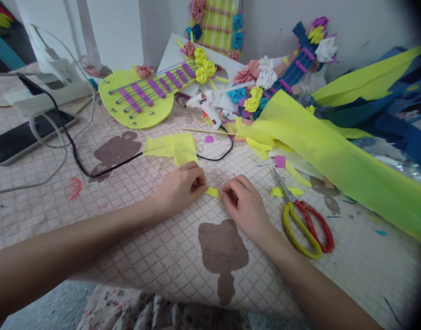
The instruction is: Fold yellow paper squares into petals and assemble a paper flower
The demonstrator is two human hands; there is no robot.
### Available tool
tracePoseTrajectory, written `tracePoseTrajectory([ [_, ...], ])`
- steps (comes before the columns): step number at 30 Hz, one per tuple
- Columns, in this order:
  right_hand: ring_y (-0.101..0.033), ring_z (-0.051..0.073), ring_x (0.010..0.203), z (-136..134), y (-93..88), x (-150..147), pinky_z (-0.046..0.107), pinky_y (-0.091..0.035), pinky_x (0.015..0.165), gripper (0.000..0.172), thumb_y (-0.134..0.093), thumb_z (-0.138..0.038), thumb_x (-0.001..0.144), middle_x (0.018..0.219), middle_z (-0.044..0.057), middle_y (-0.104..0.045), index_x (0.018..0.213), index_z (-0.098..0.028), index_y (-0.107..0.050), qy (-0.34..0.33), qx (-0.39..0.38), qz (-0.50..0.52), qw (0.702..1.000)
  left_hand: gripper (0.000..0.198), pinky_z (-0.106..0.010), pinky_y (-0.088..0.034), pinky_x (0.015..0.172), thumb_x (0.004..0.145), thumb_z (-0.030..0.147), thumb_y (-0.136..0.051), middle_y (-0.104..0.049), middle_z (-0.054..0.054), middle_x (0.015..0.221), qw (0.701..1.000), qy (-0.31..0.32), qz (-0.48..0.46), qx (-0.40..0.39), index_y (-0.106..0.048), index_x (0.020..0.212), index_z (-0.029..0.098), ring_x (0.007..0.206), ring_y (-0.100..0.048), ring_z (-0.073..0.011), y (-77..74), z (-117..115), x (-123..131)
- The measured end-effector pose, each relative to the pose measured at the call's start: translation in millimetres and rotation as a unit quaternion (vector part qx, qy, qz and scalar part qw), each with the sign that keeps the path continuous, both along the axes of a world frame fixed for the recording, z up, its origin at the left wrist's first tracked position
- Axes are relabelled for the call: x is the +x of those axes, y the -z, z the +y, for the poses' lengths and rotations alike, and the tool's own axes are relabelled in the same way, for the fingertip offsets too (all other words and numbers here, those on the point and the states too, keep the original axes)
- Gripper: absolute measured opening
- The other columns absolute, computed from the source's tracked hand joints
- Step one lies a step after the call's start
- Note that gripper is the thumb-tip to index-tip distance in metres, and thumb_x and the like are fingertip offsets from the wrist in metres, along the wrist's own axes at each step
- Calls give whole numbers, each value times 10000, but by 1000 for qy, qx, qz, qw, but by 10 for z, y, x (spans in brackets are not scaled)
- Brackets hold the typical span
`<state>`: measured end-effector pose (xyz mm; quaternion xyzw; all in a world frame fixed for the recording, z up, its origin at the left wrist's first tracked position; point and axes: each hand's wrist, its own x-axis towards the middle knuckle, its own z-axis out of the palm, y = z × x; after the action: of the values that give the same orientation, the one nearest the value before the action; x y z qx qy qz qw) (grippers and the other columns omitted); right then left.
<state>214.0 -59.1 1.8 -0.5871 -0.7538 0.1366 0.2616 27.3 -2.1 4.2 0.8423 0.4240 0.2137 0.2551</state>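
Between my two hands a narrow strip of yellow crepe paper (213,192) is stretched just above the quilted cloth. My left hand (184,185) pinches its left end with closed fingers. At the other end, the thumb and forefinger of my right hand (244,201) are closed on the strip. Just beyond my left hand, a flat piece of yellow paper (172,145) lies over a black cable. To the right of my right hand rest scissors (301,220) with one yellow and one red handle, blades slightly apart, beside small yellow scraps.
A white glue gun (207,109) lies behind my hands. Around it are a yellow paper guitar (141,98), a blue one with paper flowers (256,98), and large yellow crepe sheets (334,156). At left, a phone (28,137) lies by a power strip (52,91) with cables.
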Motion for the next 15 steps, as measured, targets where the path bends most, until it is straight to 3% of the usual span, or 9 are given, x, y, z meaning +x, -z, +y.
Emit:
tracePoseTrajectory([
  [7,-520,145,672,16,14,13,290,-424,608,99,-503,-157,839,806,24,-501,754,-203,-484,1,9,-3,1000,76,-236,-431,588,797,159,-534,-530,-21,805,1000,21,-18,-11,-574,735,144,641,-494,-100,-9,10,-17],
  [15,-558,167,752,35,-15,-9,312,-462,660,87,-479,-124,834,879,46,-503,790,-199,-471,0,-42,-13,999,69,-225,-452,594,755,131,-565,-545,-29,879,999,11,-37,-31,-587,819,139,641,-526,-84,-31,28,-14],
])
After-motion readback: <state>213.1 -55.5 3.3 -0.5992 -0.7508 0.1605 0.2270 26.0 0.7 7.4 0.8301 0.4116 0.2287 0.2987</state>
